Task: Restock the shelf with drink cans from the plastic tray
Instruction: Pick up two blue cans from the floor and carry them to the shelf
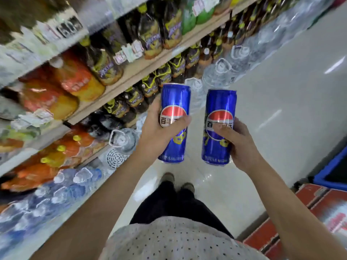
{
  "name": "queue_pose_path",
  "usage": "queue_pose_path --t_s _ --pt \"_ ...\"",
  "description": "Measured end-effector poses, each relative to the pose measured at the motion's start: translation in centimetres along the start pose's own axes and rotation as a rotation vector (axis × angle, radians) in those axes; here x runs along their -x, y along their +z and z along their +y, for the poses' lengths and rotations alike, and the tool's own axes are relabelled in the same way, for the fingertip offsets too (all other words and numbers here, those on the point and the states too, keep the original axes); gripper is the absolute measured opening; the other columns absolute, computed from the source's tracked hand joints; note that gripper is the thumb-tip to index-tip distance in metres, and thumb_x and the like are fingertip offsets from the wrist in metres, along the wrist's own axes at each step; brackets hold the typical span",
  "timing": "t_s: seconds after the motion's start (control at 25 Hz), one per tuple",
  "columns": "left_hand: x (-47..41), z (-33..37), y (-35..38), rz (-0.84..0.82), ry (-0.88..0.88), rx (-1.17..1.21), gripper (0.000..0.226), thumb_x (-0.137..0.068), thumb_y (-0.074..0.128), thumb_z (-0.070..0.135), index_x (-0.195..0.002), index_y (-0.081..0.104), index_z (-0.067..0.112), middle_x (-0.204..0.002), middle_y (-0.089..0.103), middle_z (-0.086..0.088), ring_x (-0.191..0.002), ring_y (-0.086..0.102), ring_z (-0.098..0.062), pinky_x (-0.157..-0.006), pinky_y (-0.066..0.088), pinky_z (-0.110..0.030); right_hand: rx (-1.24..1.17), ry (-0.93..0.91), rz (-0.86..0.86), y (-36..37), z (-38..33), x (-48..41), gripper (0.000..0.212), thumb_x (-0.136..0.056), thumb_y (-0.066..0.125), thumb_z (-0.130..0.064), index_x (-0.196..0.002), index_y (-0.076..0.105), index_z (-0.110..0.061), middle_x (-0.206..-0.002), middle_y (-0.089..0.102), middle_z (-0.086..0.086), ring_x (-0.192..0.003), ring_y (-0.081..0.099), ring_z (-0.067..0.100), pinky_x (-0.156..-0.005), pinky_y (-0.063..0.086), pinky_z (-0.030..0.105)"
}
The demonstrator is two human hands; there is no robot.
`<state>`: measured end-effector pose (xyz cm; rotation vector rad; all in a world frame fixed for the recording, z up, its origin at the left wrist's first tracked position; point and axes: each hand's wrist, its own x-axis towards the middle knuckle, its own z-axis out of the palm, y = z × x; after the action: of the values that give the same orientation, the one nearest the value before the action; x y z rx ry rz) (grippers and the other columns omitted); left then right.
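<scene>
So we've got two slim blue cans in the air, one per hand. The left hand (157,128) wraps the left can (175,102) around the middle, thumb across the logo. The right hand (242,145) does the same to the right can (221,104), which sits at 3 o'clock of the first one with a clear gap between them. Both sets of fingers (239,126) are curled snug round the can body, so nothing is loose. Both cans are upright, tipped just a bit.

The shelf (131,72) runs along our 9 to 12 o'clock side, packed with bottles (110,68). The view there is blurry, so we can't make out a free slot. The blue tray (332,169) peeks in at 4 o'clock, down by the floor (281,91).

On handling, we reckon these are full, so they've got some heft for their size and stay stiff under a normal squeeze. The glossy walls look slick though, and thin metal dents if we pinch hard or knock it on the shelf edge. A mid-body grip like this seems right to us. We'd keep it there, land each can flat on its base, and only then let go. They're tall and narrow, so they probably tip easily too.
</scene>
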<state>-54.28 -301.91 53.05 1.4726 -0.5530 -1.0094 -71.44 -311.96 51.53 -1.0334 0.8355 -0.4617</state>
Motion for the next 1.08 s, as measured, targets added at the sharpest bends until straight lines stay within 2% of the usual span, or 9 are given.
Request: queue_pose_path --t_s 0.2,0.36,0.48,0.6,0.68,0.76,0.88,0.96,1.08 --pt "7.2 4.4 -3.1 0.212 0.130 -0.035 0.058 -0.066 0.077 0.025 -0.116 0.050 0.036 -0.086 0.069 0.022 -0.074 0.066 0.000 -0.065 0.051 -0.014 0.103 -0.024 -0.244 5.8 -3.7 2.1 0.033 -0.062 0.075 -0.031 -0.092 0.069 -0.019 -0.077 0.072 0.003 -0.068 0.068 0.022 -0.061 0.056 0.034" --pt "14.4 4.0 -3.5 0.492 0.154 0.030 0.052 -0.066 0.077 0.030 -0.109 0.053 0.047 -0.087 0.070 0.021 -0.075 0.068 -0.001 -0.063 0.053 -0.015 0.238 -0.026 -0.496 9.9 -3.9 4.1 0.029 -0.062 0.074 -0.032 -0.090 0.069 -0.029 -0.079 0.073 -0.004 -0.071 0.069 0.015 -0.061 0.056 0.029" --pt "20.8 2.9 -3.7 0.769 0.176 0.124 0.051 -0.064 0.078 0.034 -0.110 0.057 0.035 -0.084 0.071 0.017 -0.072 0.068 -0.003 -0.062 0.052 -0.016 0.354 -0.026 -0.756 14.1 -2.8 7.1 0.029 -0.063 0.073 -0.033 -0.091 0.068 -0.030 -0.082 0.074 -0.008 -0.074 0.069 0.009 -0.062 0.054 0.021" --pt "27.8 2.0 -4.8 1.019 0.196 0.201 0.061 -0.062 0.076 0.037 -0.118 0.056 0.023 -0.088 0.071 0.012 -0.076 0.069 -0.007 -0.064 0.053 -0.019 0.428 -0.003 -1.001 19.3 -1.2 11.1 0.039 -0.065 0.072 -0.032 -0.101 0.064 -0.021 -0.086 0.074 -0.007 -0.079 0.070 0.009 -0.064 0.053 0.019" --pt "33.1 1.4 -6.1 1.173 0.219 0.237 0.061 -0.062 0.076 0.037 -0.118 0.056 0.025 -0.089 0.072 0.012 -0.076 0.069 -0.006 -0.064 0.054 -0.019 0.461 0.018 -1.163 23.4 0.4 14.6 0.043 -0.065 0.072 -0.032 -0.104 0.062 -0.018 -0.089 0.074 -0.005 -0.081 0.070 0.011 -0.066 0.054 0.021" --pt "38.0 0.8 -7.3 1.313 0.222 0.255 0.056 -0.062 0.077 0.037 -0.113 0.056 0.031 -0.085 0.071 0.018 -0.073 0.070 -0.003 -0.059 0.053 -0.016 0.490 0.038 -1.302 27.3 2.2 18.2 0.041 -0.064 0.072 -0.032 -0.103 0.063 -0.023 -0.091 0.074 -0.002 -0.083 0.070 0.015 -0.067 0.056 0.024" --pt "45.9 -0.6 -9.9 1.506 0.221 0.265 0.050 -0.061 0.078 0.037 -0.107 0.056 0.034 -0.082 0.070 0.018 -0.070 0.070 -0.004 -0.056 0.053 -0.017 0.518 0.056 -1.444 33.1 5.7 24.3 0.046 -0.061 0.073 -0.035 -0.104 0.062 -0.022 -0.088 0.074 -0.004 -0.079 0.070 0.013 -0.064 0.054 0.022" --pt "50.9 -1.6 -12.2 1.585 0.233 0.267 0.049 -0.060 0.078 0.040 -0.104 0.058 0.035 -0.083 0.071 0.013 -0.070 0.069 -0.008 -0.059 0.055 -0.021 0.508 0.071 -1.512 36.6 8.3 28.3 0.045 -0.061 0.074 -0.034 -0.103 0.063 -0.022 -0.086 0.073 -0.004 -0.076 0.069 0.012 -0.062 0.054 0.022" --pt "58.3 -2.6 -15.9 1.659 0.252 0.233 0.042 -0.065 0.076 0.033 -0.103 0.058 0.038 -0.083 0.070 0.012 -0.071 0.069 -0.006 -0.060 0.054 -0.020 0.486 0.079 -1.568 41.2 12.2 34.5 0.039 -0.061 0.074 -0.034 -0.099 0.065 -0.028 -0.085 0.073 -0.003 -0.076 0.068 0.012 -0.063 0.054 0.023"
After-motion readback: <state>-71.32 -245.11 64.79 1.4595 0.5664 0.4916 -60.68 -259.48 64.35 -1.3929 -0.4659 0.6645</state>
